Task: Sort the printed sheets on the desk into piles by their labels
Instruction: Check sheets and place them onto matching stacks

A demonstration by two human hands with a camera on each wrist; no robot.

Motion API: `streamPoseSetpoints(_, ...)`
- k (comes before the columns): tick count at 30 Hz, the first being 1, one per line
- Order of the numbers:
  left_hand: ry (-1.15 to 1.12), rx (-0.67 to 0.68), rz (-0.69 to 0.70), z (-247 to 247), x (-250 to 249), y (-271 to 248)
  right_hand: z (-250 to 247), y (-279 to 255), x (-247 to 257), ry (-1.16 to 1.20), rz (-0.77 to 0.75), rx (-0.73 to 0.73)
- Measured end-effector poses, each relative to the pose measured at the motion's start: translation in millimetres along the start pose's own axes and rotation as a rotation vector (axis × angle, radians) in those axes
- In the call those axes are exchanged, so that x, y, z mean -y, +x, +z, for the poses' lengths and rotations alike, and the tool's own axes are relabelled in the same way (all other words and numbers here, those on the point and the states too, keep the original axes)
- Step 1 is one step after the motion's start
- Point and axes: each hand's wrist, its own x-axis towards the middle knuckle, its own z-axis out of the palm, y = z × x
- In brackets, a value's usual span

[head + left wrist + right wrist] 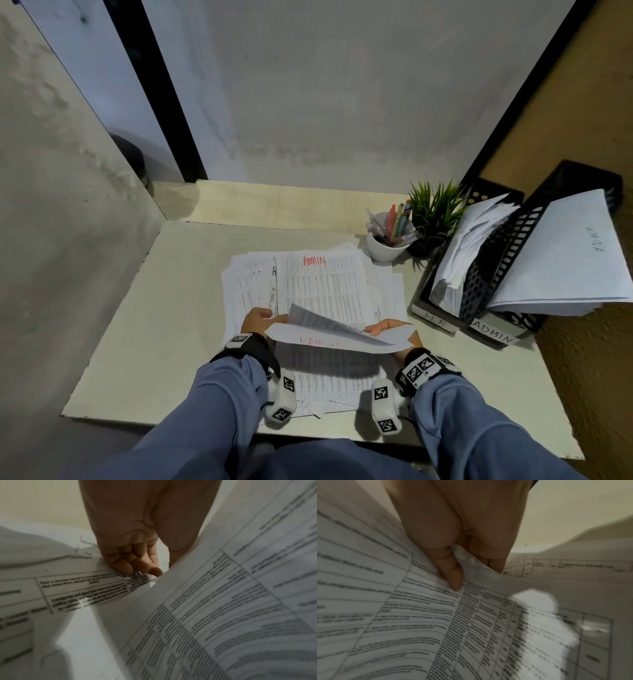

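Printed sheets (318,291) lie in a loose, overlapping spread on the pale surface (164,308), directly ahead of the person. One lifted sheet (342,334) is raised off the spread near its front edge, curled so that its underside faces the head camera. The right hand (387,329) pinches this sheet at its right end, thumb on the printed face and fingers (494,559) behind, as the right wrist view shows. The left hand (260,320) lies palm-up at the sheet's left end; its fingers (135,563) are loosely bent over the papers below, and no grip on anything is visible.

Legible writing: "ADMIN" in red on the topmost flat sheet; faint red letters, seemingly the same word seen reversed, show through the lifted sheet. A dark "H" marks a sheet further left. Two black mesh trays stand to the right: the HR tray (455,298) tagged "H R", the ADMIN tray (534,308) tagged "ADMIN". A sheet in the ADMIN tray carries a handwritten word, apparently "ADMIN". The body text is too blurred to read.

Judged step: carrying the lifted sheet to the ADMIN tray. Done well, the label is confirmed first, one sheet only is taken, and the left hand steadies the spread so neighbours do not slide. A cup of pens (387,240) and a small plant (435,212) stand beside the trays, near the path.
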Motion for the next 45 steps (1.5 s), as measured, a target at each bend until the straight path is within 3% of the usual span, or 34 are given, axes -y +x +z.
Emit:
streamPoseSetpoints(3,-0.066,0.055,0.077,0,-1,-6,6,-8,5,-0.035,-0.023,-0.043)
streamPoseSetpoints(9,-0.094,0.054,0.223,-3,4,-18,9,-9,6,-0.021,0.075,-0.182)
streamPoseSetpoints(15,-0.173,0.096,0.15,0,1,-24,6,-10,25,-0.273,0.075,-0.25)
streamPoseSetpoints(18,-0.135,0.13,0.164,-3,-11,-31,7,-11,29,-0.232,0.083,-0.273)
streamPoseSetpoints(21,-0.173,0.118,0.031,1,-23,-34,12,-12,34,-0.188,0.079,-0.282)
streamPoseSetpoints(24,-0.525,0.101,-0.051,6,-29,-41,18,-16,35,-0.099,0.057,-0.24)
streamPoseSetpoints(26,-0.809,0.185,-0.009,8,-30,-45,23,-19,37,-0.004,0.053,-0.225)
streamPoseSetpoints(28,-0.81,0.26,0.047,8,-35,-44,26,-18,42,0.075,0.031,-0.207)
streamPoseSetpoints(32,-0.696,0.19,0.159,11,-55,-51,43,-28,62,0.096,-0.065,-0.131)
streamPoseSetpoints(38,-0.513,-0.097,0.456,4,-93,-65,60,-43,107,-0.058,-0.468,-0.14)
streamPoseSetpoints(41,-0.477,-0.148,0.512,1,-99,-70,63,-49,108,-0.032,-0.495,-0.125)
streamPoseSetpoints(45,-0.46,-0.15,0.458,1,-92,-74,62,-51,104,-0.025,-0.432,-0.113)
